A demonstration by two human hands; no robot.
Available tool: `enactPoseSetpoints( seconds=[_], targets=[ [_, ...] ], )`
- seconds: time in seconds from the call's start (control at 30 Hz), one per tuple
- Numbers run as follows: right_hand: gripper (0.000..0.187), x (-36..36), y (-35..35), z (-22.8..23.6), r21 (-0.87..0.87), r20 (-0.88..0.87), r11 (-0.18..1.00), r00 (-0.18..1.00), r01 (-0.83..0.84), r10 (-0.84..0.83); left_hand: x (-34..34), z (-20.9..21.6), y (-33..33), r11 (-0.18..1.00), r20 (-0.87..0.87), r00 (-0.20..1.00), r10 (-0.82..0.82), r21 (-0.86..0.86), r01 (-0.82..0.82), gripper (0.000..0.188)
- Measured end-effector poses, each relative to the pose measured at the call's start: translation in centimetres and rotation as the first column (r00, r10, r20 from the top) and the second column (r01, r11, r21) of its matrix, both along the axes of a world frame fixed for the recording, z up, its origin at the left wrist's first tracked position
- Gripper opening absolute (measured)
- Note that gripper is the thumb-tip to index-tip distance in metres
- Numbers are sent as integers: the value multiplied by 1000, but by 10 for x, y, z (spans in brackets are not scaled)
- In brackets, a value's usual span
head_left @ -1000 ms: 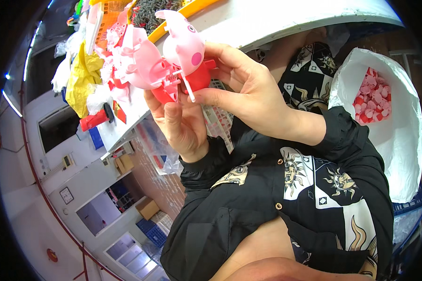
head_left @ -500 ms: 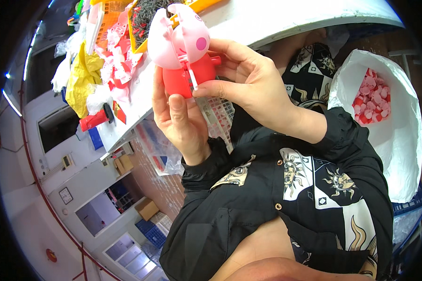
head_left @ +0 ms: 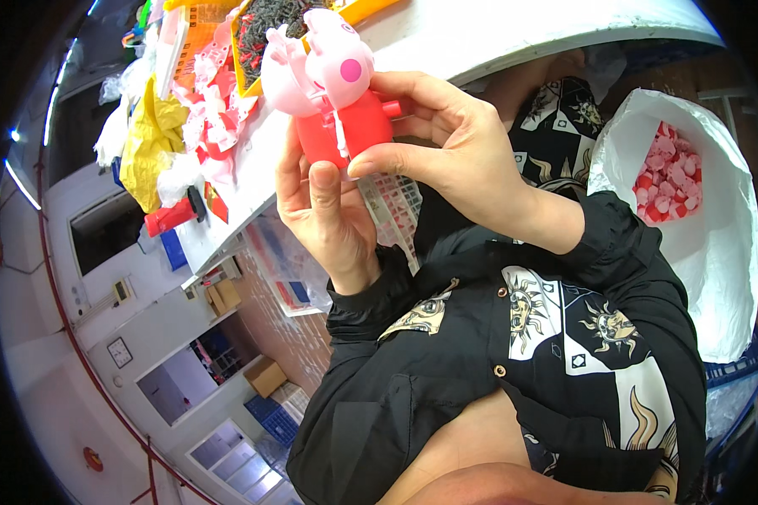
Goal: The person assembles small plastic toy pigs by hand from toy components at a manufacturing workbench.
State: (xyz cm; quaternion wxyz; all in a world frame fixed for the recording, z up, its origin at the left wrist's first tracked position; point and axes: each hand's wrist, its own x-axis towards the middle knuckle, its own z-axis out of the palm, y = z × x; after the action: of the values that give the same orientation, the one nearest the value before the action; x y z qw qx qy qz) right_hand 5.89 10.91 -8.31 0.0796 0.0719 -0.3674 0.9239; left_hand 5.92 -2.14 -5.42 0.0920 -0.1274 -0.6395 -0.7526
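Note:
Above the white table's near edge, both hands hold a plastic toy pig [head_left: 364, 130] with a pink head and a red body. Its head is in two halves with a gap between them, and a narrow white piece [head_left: 340, 139] shows along the body's seam. My left hand [head_left: 337, 227] is closed round the lower left side, thumb up in front and fingers partly hidden behind. From the right, my right hand [head_left: 472, 156] grips the body, its thumb at the lower edge and its fingers near the small red arm.
A yellow tray [head_left: 251, 84] of dark small parts stands at the back. Left of it lie pink and red pieces [head_left: 213, 118], a yellow bag [head_left: 150, 147] and a red tool-like object [head_left: 170, 217] on the table [head_left: 480, 38]. A white sack [head_left: 716, 278] at right holds pink and red pieces.
The toy pig has turned slightly and moved a little down in my hands. The gap between its head halves looks narrower from this angle. Both hands keep their hold.

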Motion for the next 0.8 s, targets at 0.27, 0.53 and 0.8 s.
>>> enactPoseSetpoints(
  seconds=[0.27,0.53,0.8],
  targets=[
    [55,-8,22,-5,16,5,983,983,-182,182,-5,1,-3,987,-59,998,-21,-162,11,41],
    [53,-6,9,-8,-17,60,983,982,-180,181,-2,-9,2,985,-100,994,34,-165,-50,38],
    [56,-3,13,-5,-13,13,987,987,-162,162,-6,20,-8,937,128,991,-40,-341,82,50]
  ],
)
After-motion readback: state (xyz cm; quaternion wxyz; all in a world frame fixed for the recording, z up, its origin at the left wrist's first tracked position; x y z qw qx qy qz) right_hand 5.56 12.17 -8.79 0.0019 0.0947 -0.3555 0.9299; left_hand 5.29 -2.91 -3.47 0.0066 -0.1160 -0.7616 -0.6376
